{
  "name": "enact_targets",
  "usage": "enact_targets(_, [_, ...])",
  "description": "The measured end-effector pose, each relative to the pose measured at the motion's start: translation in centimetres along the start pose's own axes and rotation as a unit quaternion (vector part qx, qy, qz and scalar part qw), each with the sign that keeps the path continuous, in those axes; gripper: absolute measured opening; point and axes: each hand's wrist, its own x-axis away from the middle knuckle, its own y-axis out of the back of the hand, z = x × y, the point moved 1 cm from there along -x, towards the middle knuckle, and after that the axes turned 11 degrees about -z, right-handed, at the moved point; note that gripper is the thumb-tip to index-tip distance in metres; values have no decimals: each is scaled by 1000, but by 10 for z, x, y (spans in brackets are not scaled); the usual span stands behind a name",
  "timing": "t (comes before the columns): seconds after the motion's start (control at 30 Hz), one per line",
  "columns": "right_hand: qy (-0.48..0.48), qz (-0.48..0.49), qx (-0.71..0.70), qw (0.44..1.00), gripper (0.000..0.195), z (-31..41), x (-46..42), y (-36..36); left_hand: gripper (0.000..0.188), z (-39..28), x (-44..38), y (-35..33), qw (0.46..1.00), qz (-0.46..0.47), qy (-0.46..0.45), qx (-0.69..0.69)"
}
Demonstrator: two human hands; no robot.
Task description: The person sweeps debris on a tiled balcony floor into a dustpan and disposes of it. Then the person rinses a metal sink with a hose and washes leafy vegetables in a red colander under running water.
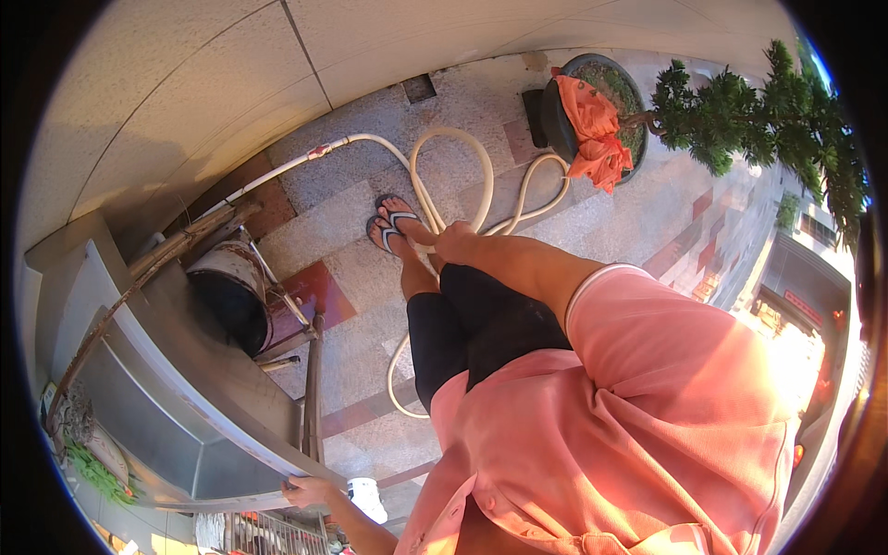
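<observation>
My right hand (pixel 454 241) is closed around a cream-coloured hose (pixel 488 177) in front of my black shorts. The hose lies in loops on the tiled floor beyond my feet, and another stretch curves on the floor beside my legs. My left hand (pixel 305 490) reaches out to the left, its fingers curled over the pale rim of a stainless-steel sink (pixel 260 465). What the fingers do on the inner side of that rim is too small to make out. Flip-flops (pixel 387 232) are on my feet.
A white pipe with a red-marked valve (pixel 319 150) joins the hose by the wall. Below the sink are a dark-mouthed drum (pixel 232 298) and wooden poles (pixel 313 388). A potted tree (pixel 596 118) tied with red cloth stands right. Near my left arm are a white bucket (pixel 366 499) and a metal rack (pixel 277 531).
</observation>
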Motion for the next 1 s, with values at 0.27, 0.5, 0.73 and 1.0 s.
enact_targets(0.27, [39, -6, 12, 999, 32, 8, -5, 9, 45, -11, 5, 17, 1000, -9, -5, 17])
enact_targets(0.5, [48, 33, 85, 995, 36, -16, -21, -12, 47, -8, -2, 7, 999, 9, 7, 31])
enact_targets(0.73, [62, 57, 80, 993, 42, -4, -7, 21, 46, -14, 1, 15, 1000, 15, 2, 13])
enact_targets(1.0, [118, 9, 37, 992, 29, 14, 11, 61, 52, -45, 0, 35, 953, -180, -240, -50])
